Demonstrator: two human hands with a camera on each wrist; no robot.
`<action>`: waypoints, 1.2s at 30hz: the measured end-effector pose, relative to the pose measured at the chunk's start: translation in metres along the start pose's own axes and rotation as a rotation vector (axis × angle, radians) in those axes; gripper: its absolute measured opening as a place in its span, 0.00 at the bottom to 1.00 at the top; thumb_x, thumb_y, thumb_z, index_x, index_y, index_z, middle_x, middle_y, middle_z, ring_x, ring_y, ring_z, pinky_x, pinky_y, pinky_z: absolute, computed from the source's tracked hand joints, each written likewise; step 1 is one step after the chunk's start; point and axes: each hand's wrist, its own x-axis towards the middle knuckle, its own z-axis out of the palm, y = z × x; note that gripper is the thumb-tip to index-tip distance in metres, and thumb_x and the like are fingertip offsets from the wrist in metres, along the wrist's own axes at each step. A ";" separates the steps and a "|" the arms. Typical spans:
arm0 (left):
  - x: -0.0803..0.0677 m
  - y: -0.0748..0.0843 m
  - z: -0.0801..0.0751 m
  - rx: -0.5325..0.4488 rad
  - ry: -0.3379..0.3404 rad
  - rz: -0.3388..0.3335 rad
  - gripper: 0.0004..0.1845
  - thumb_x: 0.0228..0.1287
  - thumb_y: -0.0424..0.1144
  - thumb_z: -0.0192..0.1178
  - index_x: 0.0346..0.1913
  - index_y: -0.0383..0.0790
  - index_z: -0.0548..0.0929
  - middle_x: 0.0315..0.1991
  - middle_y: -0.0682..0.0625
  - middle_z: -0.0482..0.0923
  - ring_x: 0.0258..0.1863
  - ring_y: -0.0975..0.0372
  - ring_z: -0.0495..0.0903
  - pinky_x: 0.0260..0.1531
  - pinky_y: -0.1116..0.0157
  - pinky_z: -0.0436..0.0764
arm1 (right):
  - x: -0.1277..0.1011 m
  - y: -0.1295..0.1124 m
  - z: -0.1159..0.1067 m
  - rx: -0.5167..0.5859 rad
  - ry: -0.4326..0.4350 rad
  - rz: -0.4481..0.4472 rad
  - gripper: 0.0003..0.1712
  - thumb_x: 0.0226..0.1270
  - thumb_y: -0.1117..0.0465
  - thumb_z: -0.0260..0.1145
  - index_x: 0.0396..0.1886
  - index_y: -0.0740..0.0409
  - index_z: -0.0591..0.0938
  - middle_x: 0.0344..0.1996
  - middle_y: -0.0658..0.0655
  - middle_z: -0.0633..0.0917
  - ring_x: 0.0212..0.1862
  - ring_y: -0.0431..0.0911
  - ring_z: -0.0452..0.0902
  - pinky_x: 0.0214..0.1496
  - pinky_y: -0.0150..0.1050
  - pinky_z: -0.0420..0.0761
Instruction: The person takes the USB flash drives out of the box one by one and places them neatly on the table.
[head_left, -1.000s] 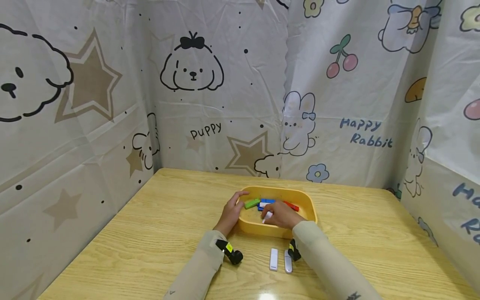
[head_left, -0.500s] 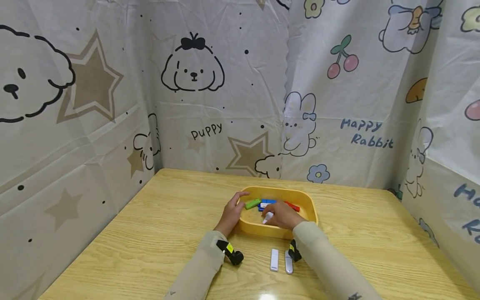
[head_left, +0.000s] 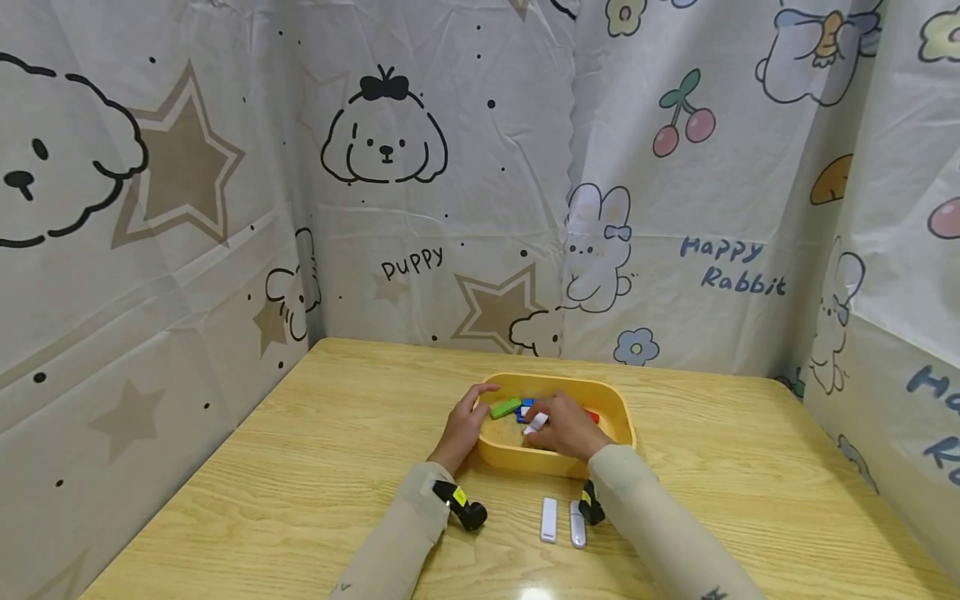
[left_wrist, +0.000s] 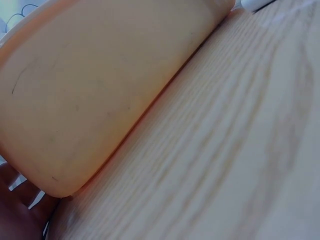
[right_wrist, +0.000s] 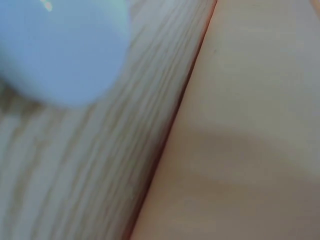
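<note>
Though head-view only, white stick [head_left: 536,422] in fingers [head_left: 539,407]

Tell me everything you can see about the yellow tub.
The yellow tub is an open-topped, rounded rectangle with smooth walls that look like plastic; an outer wall carries faint dark scuffs. It sits upright on the wooden table, a long side toward the person. The left hand holds its left end; the right hand reaches in, pinching a white stick. Inside lie a green stick, blue pieces and a partly hidden red piece.
</note>
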 end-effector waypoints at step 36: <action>-0.001 -0.001 0.001 0.017 0.021 0.016 0.20 0.67 0.32 0.44 0.59 0.45 0.77 0.67 0.45 0.68 0.67 0.52 0.63 0.63 0.49 0.64 | -0.021 -0.018 -0.025 -0.012 0.176 -0.073 0.13 0.51 0.55 0.73 0.39 0.49 0.86 0.38 0.55 0.74 0.34 0.48 0.70 0.36 0.39 0.73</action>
